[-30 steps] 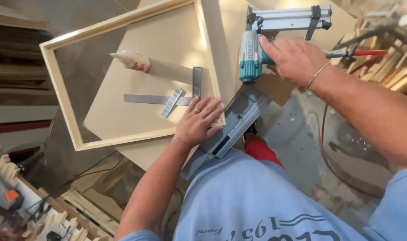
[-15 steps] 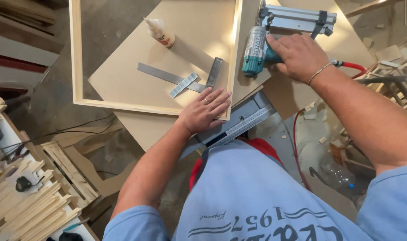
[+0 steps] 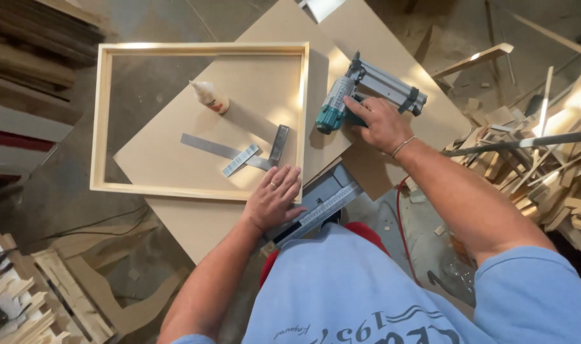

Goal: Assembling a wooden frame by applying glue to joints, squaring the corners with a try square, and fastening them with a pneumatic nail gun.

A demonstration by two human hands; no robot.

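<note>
Right now your right hand [image 3: 381, 124] is wrapped in a closed grip around the handle of a teal and grey nail gun [image 3: 367, 92], which sits on the counter [image 3: 195, 223] just beside the right-hand rail of a pale wooden frame [image 3: 102, 127], its nose toward that rail. Your left hand [image 3: 272, 199] lies flat with fingers spread, gripping nothing, pressing down on the frame's near right corner.

The frame lies flat, a closed rectangle with all four rails meeting at the corners. Its left part hangs out past the counter's left edge, over the floor. Whether each joint is already nailed cannot be told; judging by your pressing hand and the gun close by, the near right corner looks like the one in hand, so the assembly seems well along with fastening left to do.

Inside the frame, on the counter, lie a small glue bottle [image 3: 209, 97] on its side toward the far edge, a metal square [image 3: 230, 151] nearer you, and a strip of nails [image 3: 241, 160] across it. At the counter's near right corner, a grey metal rail with a ruler scale [image 3: 322, 210] juts out below your left hand. Wood offcuts [image 3: 552, 172] pile up beyond the right edge.
</note>
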